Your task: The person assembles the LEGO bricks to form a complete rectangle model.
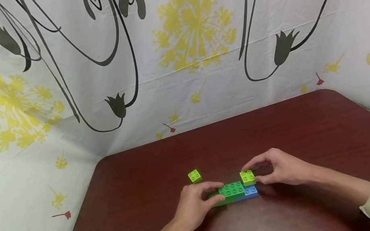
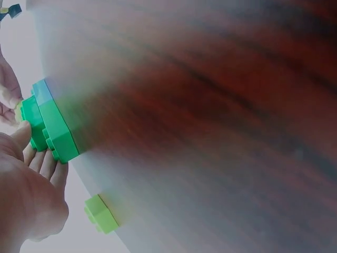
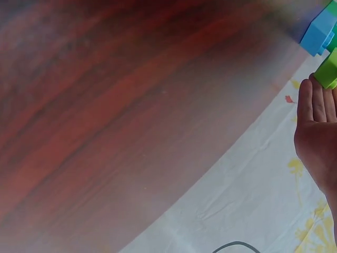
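Observation:
A bright green toy building brick (image 1: 231, 190) with studs sits on top of a lower row made of another green brick (image 2: 60, 132) and a blue brick (image 1: 251, 191). My left hand (image 1: 194, 206) grips the left end of this stack, its thumb on the near side and fingers on the far side. Between the thumb and fingers of my right hand (image 1: 281, 166) is a square lime brick (image 1: 247, 177), pinched close over the exposed studs of the blue brick. In the right wrist view the lime brick (image 3: 327, 71) shows apart from the blue brick (image 3: 318, 34).
A second square lime brick (image 1: 195, 176) lies studs up on the dark red-brown table (image 1: 150, 170), beyond my left hand. A white cloth with floral print (image 1: 151, 92) hangs behind the table and along its sides.

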`<state>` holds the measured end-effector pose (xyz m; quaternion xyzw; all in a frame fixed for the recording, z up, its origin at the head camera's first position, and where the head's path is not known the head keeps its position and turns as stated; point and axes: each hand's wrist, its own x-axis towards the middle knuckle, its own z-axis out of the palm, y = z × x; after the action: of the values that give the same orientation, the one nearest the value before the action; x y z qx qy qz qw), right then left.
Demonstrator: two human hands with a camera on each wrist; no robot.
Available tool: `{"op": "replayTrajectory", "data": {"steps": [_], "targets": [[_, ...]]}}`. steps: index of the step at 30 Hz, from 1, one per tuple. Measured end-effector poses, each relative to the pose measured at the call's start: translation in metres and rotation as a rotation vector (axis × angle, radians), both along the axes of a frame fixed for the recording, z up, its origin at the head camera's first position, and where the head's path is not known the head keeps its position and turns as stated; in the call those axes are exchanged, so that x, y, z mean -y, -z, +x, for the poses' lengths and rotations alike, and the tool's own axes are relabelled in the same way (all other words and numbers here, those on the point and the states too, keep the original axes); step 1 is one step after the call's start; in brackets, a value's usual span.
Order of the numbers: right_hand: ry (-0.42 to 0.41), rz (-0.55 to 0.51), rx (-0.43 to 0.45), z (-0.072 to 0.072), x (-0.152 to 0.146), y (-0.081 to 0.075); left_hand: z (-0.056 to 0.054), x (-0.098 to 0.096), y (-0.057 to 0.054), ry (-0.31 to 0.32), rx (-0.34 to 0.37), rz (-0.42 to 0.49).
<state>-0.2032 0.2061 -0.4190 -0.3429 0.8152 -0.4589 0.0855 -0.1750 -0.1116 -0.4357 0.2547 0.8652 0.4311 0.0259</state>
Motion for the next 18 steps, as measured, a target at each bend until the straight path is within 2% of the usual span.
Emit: {"op": "replayTrajectory", "data": {"steps": [9, 18], "targets": [[-0.035, -0.049, 0.09, 0.002, 0.003, 0.009, -0.001, 0.0, 0.001, 0.0, -0.008, 0.008], [-0.053, -0.066, 0.087, 0.004, 0.005, 0.012, -0.002, 0.0, 0.0, -0.007, 0.02, 0.018]]}}
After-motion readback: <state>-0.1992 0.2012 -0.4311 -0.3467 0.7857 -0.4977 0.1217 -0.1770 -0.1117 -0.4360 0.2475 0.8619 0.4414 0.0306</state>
